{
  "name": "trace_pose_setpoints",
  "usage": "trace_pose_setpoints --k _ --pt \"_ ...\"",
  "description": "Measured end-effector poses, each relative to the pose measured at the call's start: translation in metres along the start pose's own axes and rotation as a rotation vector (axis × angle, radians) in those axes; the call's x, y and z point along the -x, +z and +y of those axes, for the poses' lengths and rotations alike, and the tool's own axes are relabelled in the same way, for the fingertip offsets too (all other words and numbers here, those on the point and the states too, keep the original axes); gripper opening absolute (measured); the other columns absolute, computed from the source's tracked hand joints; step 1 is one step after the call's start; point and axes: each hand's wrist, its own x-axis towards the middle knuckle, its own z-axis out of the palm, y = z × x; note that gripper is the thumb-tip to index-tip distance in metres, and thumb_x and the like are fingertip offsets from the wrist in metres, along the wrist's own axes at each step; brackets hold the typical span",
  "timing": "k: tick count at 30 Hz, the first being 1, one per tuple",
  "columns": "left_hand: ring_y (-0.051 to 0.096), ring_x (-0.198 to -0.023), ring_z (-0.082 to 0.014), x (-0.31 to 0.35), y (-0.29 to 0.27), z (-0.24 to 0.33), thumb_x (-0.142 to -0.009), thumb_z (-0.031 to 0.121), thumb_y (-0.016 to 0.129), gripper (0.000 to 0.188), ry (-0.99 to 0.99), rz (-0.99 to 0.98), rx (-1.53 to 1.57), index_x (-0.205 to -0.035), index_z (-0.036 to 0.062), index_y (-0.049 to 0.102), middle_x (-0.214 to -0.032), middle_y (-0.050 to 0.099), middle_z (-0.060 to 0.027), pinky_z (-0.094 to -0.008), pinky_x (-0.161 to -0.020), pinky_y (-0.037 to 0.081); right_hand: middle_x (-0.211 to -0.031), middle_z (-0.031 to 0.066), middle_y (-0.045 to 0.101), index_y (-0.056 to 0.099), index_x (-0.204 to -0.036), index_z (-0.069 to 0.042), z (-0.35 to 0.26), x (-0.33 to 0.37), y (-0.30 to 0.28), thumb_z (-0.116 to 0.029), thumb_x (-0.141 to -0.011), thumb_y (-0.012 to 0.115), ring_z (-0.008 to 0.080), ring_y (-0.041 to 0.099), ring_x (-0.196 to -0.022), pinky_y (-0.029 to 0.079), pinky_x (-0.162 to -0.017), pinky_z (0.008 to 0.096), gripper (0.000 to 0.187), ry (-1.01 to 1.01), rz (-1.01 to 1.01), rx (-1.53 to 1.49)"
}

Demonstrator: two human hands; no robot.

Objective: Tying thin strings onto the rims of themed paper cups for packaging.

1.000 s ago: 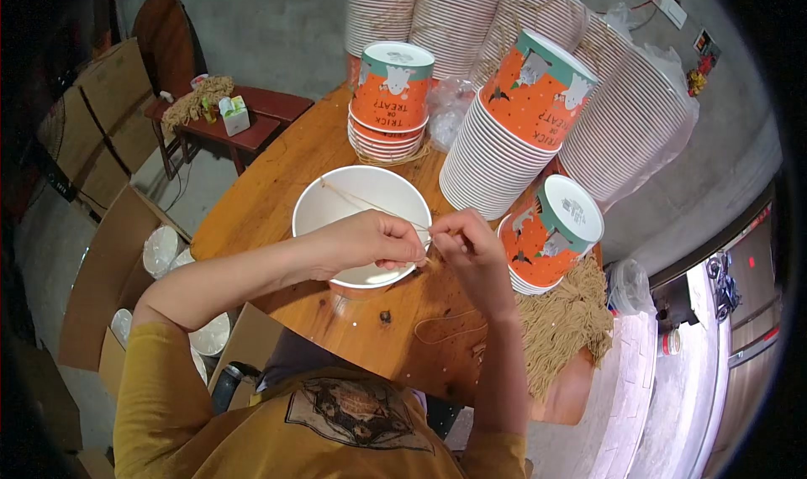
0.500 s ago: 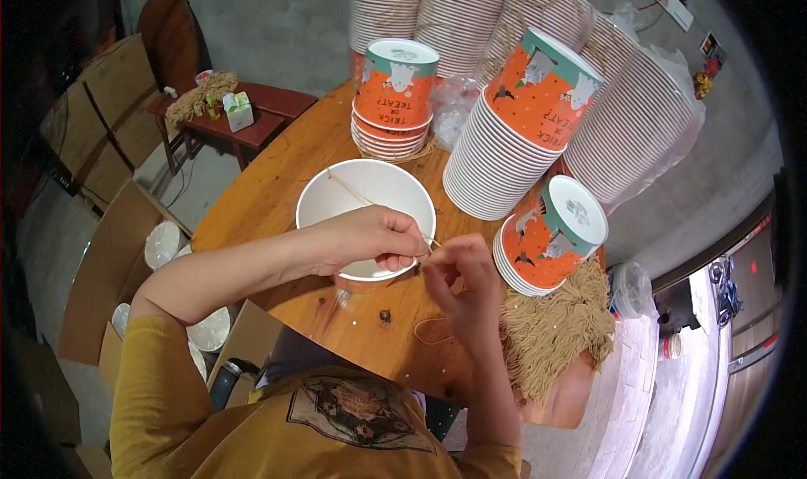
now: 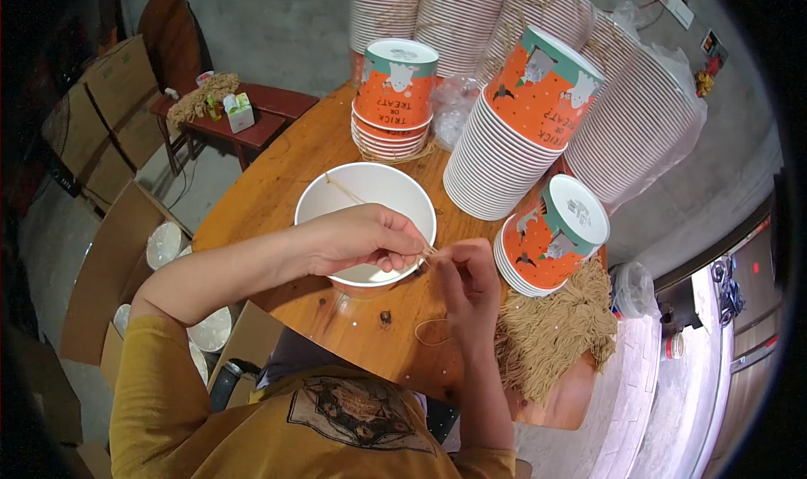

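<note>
String point(image 3: 430, 250) bridges the narrow gap between my hands: thumb and finger of my left hand point(image 3: 366, 239) pinch it, and those of my right hand point(image 3: 471, 276) pinch it just beside. Beneath my left hand stands an open white tub point(image 3: 397, 195), upright on the table point(image 3: 252, 206); my right hand is just outside its rim. A strand point(image 3: 343, 186) slants from the tub's far wall toward my left hand. Near my right wrist lies a loose loop point(image 3: 417, 333), then a yarn bundle point(image 3: 559, 332). Beyond stand upturned orange tubs point(image 3: 546, 248) in stacks.
</note>
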Motion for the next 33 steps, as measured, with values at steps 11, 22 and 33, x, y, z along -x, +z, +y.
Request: trace_pose_setpoints --k 11,22,33 --pt "0.059 -0.071 -0.0068 0.002 0.003 0.004 -0.093 0.012 0.059 0.011 -0.040 0.002 0.045 -0.096 0.0023 0.064 -0.083 0.065 -0.0012 -0.0189 -0.063 0.047 -0.099 0.0096 0.055 0.060 -0.103 -0.004 -0.003 -0.002 -0.006 -0.001 -0.070 0.074 0.0250 0.057 -0.089 0.050 -0.073 0.0336 0.036 -0.303 -0.059 0.516" --pt "0.060 -0.069 -0.0059 0.001 0.001 0.005 -0.093 0.013 0.060 0.010 -0.089 0.028 0.093 -0.095 0.0041 0.064 -0.081 0.065 -0.0004 -0.0173 -0.061 0.048 -0.096 0.0069 0.058 0.062 -0.101 -0.008 -0.004 0.002 -0.011 -0.003 -0.069 0.077 0.0270 0.058 -0.083 0.050 -0.068 0.0371 0.036 -0.545 -0.111 0.881" --pt "0.059 -0.068 -0.0052 -0.001 0.005 0.001 -0.094 0.012 0.056 0.007 -0.057 -0.039 0.137 -0.094 0.0058 0.058 -0.081 0.063 -0.0006 -0.0162 -0.057 0.048 -0.097 0.0083 0.056 0.055 -0.090 -0.004 0.000 -0.002 -0.012 0.004 -0.072 0.067 0.0219 0.061 -0.081 0.051 -0.069 0.0317 0.024 -0.220 -0.078 0.425"
